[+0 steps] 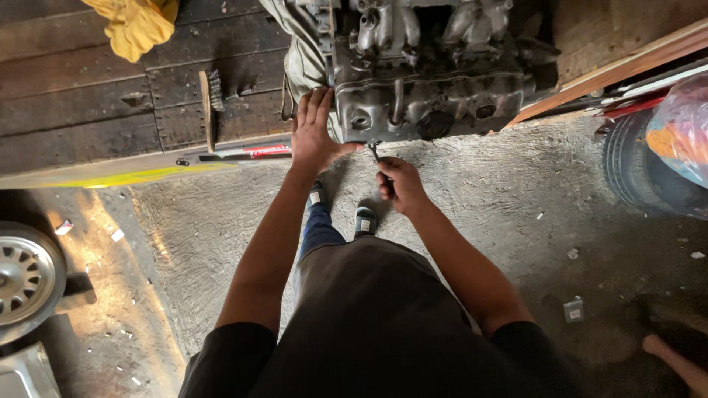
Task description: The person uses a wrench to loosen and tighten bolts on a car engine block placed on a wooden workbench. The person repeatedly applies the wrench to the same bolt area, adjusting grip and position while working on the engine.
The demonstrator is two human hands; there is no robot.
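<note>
A yellow cloth (136,26) lies on the dark wooden planks (74,96) at upper left, with a wire brush (209,103) nearby on the boards. A wheel (26,276) rests at the left edge of the concrete floor (516,191). A tyre (638,162) sits at right, beside a plastic bag (682,129).

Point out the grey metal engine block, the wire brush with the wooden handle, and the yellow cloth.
Grey metal engine block (431,81), head view, on its front casting.
Wire brush with wooden handle (206,110), head view, on the handle.
Yellow cloth (136,26), head view, on its folded middle.
</note>
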